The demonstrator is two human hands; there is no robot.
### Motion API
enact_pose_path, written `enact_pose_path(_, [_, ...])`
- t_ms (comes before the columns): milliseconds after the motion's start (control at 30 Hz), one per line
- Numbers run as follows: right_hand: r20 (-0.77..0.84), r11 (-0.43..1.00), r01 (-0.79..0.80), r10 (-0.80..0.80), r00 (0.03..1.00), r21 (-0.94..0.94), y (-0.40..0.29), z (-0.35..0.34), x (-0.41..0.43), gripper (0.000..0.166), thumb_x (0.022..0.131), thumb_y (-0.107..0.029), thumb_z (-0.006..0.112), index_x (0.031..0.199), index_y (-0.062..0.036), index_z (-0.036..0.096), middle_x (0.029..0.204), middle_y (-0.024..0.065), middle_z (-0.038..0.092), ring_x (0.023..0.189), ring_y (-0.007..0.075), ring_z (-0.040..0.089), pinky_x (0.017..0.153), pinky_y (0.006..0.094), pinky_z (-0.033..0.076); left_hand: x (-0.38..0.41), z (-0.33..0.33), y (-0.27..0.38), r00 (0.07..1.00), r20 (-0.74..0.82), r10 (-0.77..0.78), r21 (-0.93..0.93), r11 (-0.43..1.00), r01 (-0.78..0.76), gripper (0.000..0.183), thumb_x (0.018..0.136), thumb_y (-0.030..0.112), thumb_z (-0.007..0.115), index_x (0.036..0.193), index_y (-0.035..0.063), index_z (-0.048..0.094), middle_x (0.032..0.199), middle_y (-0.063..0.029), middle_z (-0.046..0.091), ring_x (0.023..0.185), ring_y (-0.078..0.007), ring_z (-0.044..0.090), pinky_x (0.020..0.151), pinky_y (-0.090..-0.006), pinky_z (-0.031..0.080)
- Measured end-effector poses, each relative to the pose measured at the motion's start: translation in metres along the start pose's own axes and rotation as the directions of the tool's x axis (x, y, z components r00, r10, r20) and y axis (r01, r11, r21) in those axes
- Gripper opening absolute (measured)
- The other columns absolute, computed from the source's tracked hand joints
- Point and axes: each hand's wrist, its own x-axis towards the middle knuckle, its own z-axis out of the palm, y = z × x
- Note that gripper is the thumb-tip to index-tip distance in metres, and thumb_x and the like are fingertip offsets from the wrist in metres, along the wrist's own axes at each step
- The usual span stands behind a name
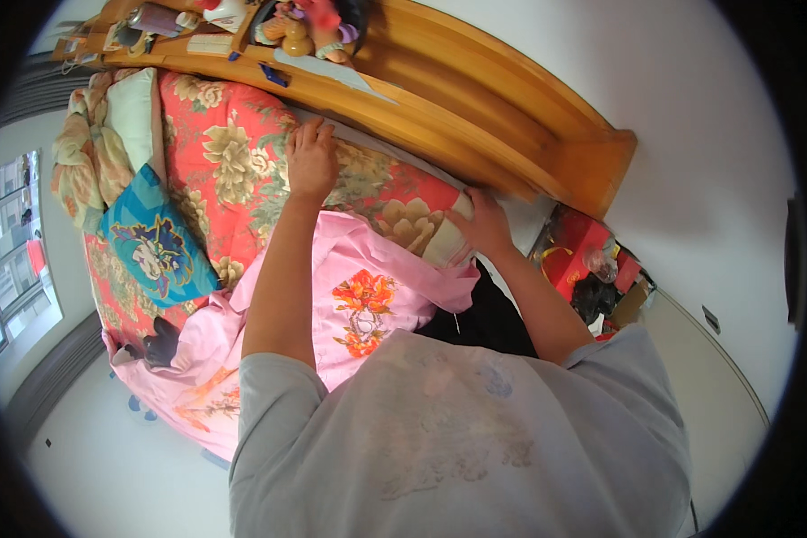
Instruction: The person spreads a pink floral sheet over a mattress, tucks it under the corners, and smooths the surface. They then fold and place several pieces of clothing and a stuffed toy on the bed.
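A red quilt with large beige flowers point(232, 158) covers the upper part of a bed, below a wooden headboard shelf. My left hand point(311, 160) lies on the quilt near its upper edge, fingers slightly apart. My right hand point(481, 222) rests at the quilt's right corner, thumb and fingers spread; whether it grips the fabric I cannot tell. Between my forearms lies a pink cloth with orange flower prints point(366, 296), and it spreads down to the left. A blue cushion with a cartoon print point(158, 242) and a pale green pillow point(131, 118) lie at the left.
The wooden headboard shelf point(471, 101) runs along the top, holding dolls, bottles and small items. Black fabric point(481, 316) lies under my right forearm. Red boxes and bags point(582, 249) stand at the right beside the bed. A window point(13, 249) is at the far left.
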Motion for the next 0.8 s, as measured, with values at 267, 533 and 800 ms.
enact_pose_path(267, [0.127,0.989,-0.131,0.138,0.982,-0.062,-0.028,-0.008,0.003,0.043,0.079,-0.028,0.067,0.110,-0.0019,0.052,0.111,0.0210,0.057,0.103,0.0391,0.055,0.086,0.0456,0.044,0.017,0.017,-0.075,0.838,-0.255,-0.483,-0.115,0.875,0.470,0.046,0.083,0.026,0.061,0.116,-0.0039,0.048,0.113,-0.0246,0.049,0.104,-0.0406,0.048,0.091,-0.0477,0.040])
enact_pose_path(533, [-0.053,0.860,0.465,-0.465,0.884,0.209,-0.167,0.045,0.060,0.052,0.078,-0.012,0.064,0.125,-0.0001,0.046,0.126,0.0200,0.047,0.117,0.0383,0.045,0.098,0.0434,0.038,0.035,0.020,-0.088,0.485,-0.256,-0.836,-0.551,0.539,0.638,0.038,0.091,0.024,0.054,0.112,-0.0068,0.048,0.107,-0.0255,0.048,0.097,-0.0389,0.051,0.085,-0.0434,0.043])
enact_pose_path(800, [0.256,0.983,0.183,-0.180,0.950,0.012,-0.290,0.105,0.170,0.079,0.073,-0.022,0.076,0.134,0.0050,0.034,0.132,0.0217,0.045,0.109,0.0340,0.057,0.088,0.0383,0.048,-0.048,-0.001,-0.029,0.163,-0.327,-0.931,-0.762,0.361,0.537,0.032,0.098,0.016,0.039,0.121,-0.0070,0.041,0.121,-0.0201,0.040,0.107,-0.0268,0.041,0.095,-0.0389,0.036])
